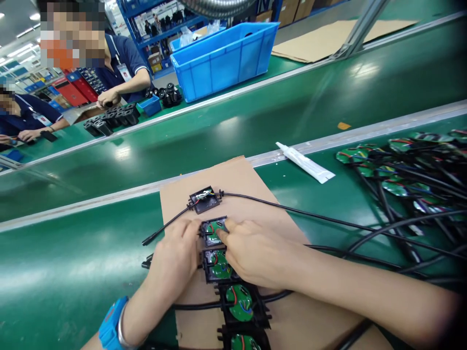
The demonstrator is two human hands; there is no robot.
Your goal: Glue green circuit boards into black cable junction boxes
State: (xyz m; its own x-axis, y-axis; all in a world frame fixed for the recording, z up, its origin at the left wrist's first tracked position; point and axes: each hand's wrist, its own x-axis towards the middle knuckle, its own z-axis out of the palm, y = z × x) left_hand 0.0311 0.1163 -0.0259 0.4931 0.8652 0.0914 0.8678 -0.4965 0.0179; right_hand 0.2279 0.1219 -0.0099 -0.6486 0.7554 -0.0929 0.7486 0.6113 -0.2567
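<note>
A row of several black junction boxes with green circuit boards lies on a cardboard sheet (255, 180). My left hand (174, 260) rests with curled fingers against the left side of the second box (212, 231). My right hand (255, 250) presses its fingertips onto that box's green board. The farthest box (204, 199) shows white and yellow wiring and has black cables (292, 210) running out of both sides. Closer boxes (239, 304) sit in line toward me, each with a round green board inside.
A pile of green boards with black cables (408, 170) lies at the right. A white tube (305, 163) lies beside the conveyor rail. Across the green belt stand a blue bin (226, 56), black parts (109, 119) and two seated people at work.
</note>
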